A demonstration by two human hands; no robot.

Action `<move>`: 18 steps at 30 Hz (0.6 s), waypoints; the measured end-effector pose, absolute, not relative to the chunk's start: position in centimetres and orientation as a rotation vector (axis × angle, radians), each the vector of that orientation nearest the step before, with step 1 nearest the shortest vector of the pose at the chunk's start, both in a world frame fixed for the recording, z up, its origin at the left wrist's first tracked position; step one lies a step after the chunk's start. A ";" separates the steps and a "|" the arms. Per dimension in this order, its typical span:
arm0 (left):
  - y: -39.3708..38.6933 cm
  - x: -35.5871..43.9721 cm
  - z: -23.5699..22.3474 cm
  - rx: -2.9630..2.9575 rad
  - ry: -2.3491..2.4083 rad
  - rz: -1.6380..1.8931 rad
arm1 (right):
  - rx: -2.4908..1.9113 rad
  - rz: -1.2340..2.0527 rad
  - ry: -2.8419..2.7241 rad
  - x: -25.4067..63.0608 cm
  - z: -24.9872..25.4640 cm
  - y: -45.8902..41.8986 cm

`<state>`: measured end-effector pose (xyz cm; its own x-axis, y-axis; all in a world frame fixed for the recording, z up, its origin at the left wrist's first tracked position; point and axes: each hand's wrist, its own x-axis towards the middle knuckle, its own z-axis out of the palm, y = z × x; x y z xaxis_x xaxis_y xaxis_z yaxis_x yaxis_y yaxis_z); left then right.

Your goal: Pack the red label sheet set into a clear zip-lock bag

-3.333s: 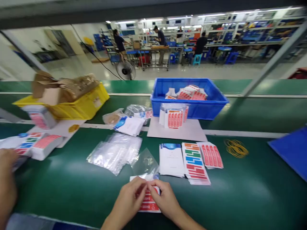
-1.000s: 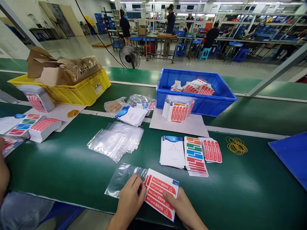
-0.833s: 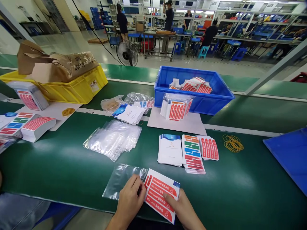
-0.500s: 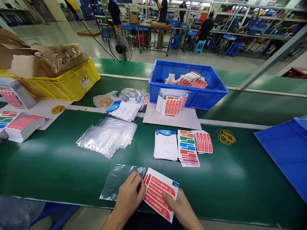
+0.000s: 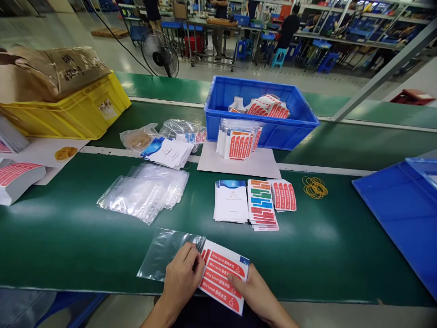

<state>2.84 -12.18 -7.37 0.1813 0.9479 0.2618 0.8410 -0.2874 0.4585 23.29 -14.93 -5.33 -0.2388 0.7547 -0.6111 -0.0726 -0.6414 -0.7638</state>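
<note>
the right hand [image 5: 254,289] held the cards [image 5: 218,273] at the near edge of the bench [image 5: 290,264], its thumb flat on the red print and its fingers underneath. the cards lay tilted, their text running down to the right, with a strip of blue at the top right corner. the left hand [image 5: 182,273] was curled in a narrow pinch on the edge of a clear bag [image 5: 162,255], right at the cards' left side; i could not tell whether a card was caught in that pinch too. the bag lay flat to the left, partly under the left hand.

farther back, spare bags [image 5: 145,189] lay in an overlapping heap. to their right stood three stacks side by side: white booklets [image 5: 231,205], coloured sheets [image 5: 261,200] and red sheets [image 5: 285,195]. yellow bands [image 5: 314,187] lay near the red sheets. behind the stacks, filled packs [image 5: 237,143] stood on a pale board [image 5: 252,169], just in front of a blue bin [image 5: 285,132].
</note>
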 end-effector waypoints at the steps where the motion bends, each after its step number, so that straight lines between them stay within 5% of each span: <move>1: -12.2 2.9 -7.4 2.253 1.721 0.755 | -1.463 1.935 -0.823 23.3 -5.5 -15.0; 18: -12.0 3.7 -7.4 2.315 1.616 0.837 | -1.534 1.964 -0.647 23.3 -5.2 -15.0</move>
